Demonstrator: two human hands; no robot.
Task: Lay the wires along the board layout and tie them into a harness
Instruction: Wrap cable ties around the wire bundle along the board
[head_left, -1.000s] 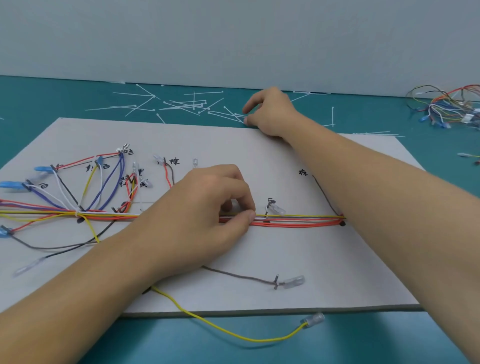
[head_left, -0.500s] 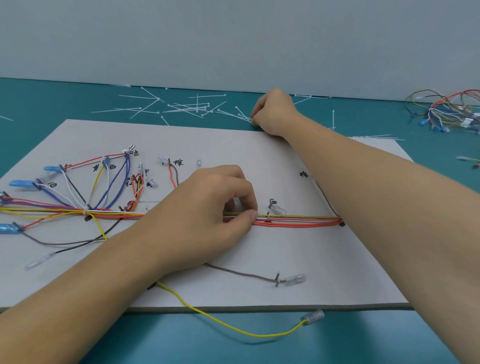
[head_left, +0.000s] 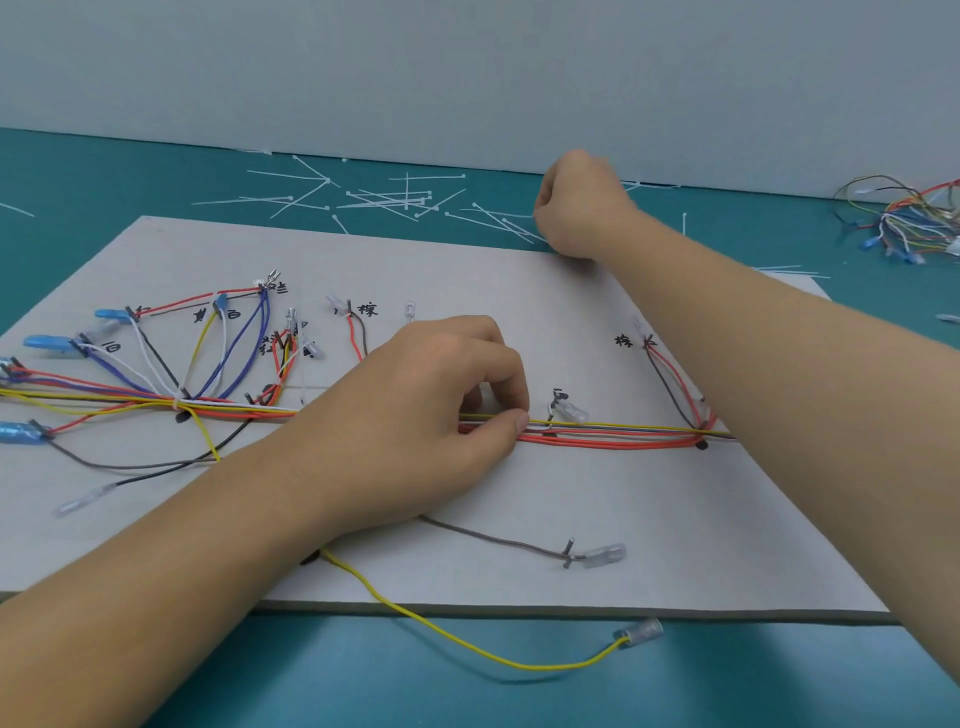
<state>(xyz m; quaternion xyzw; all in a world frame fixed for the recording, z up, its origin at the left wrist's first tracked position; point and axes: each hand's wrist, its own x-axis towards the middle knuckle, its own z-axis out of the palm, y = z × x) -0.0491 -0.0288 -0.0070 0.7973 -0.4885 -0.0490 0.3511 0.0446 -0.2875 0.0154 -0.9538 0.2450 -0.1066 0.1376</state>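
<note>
left hand (head_left: 415, 415): is pinching the wire bundle (head_left: 613, 434) between thumb and forefinger near the middle of the board (head_left: 623, 509), with the other fingers curled just above the strands.
right hand (head_left: 582, 208): is reaching past the board's far edge to the loose cable ties (head_left: 384, 200), fingers curled inward; I cannot tell whether a tie is caught between them.
wire bundle: is running left to right across the board, red, yellow, blue and white strands lying side by side and passing under the left hand.
white tie (head_left: 176, 402): is cinching the bundle at the left, where branches are fanning out toward blue and clear terminals beside handwritten labels.
yellow wire (head_left: 467, 644): is trailing off the board's near edge onto the teal table (head_left: 727, 686), ending in a clear terminal (head_left: 639, 631).
grey wire (head_left: 493, 538): is lying on the board in front of the left hand.
spare wires (head_left: 904, 218): are lying tangled on the table at far right, well apart from the board.
</note>
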